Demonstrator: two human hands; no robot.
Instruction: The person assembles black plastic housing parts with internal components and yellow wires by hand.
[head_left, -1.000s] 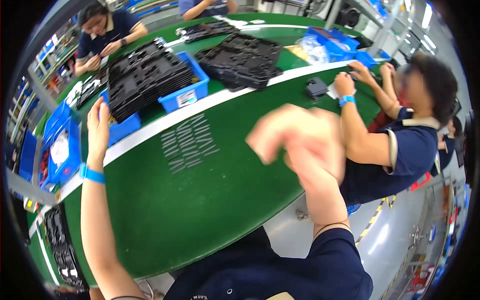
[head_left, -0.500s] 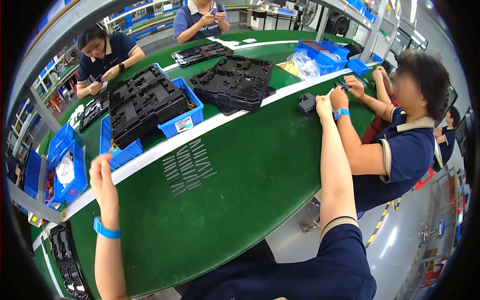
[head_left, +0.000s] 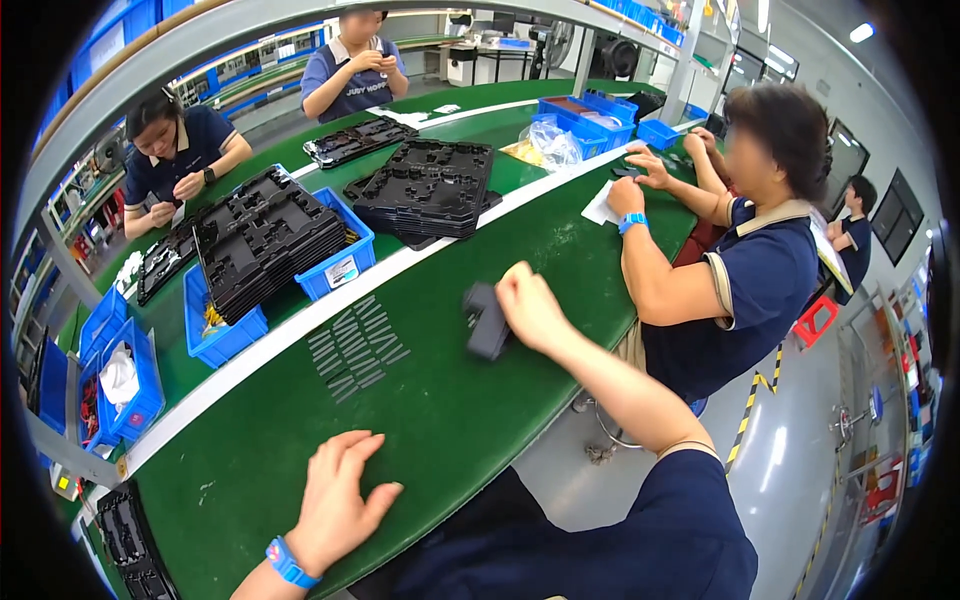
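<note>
My right hand (head_left: 533,307) is closed, its fingers curled against a small cluster of dark grey rectangular blocks (head_left: 488,322) on the green tabletop (head_left: 440,410). The blocks look slightly blurred, and the fingertips are partly hidden behind the knuckles. My left hand (head_left: 340,495) is empty and open over the near part of the table, thumb apart from the bent fingers, with a blue wristband below it. Between and beyond my hands, thin grey strips (head_left: 352,350) lie in several rows.
Stacks of black moulded trays (head_left: 425,187) and blue bins (head_left: 338,262) line the white strip (head_left: 270,305) across the table. A co-worker (head_left: 745,270) sits close on the right, hands at a white sheet (head_left: 601,205). Two more people work across the table.
My right hand has come from beside the co-worker toward me, bringing the dark grey blocks along. My left hand has moved down and right, away from the blue bin. The view has shifted.
</note>
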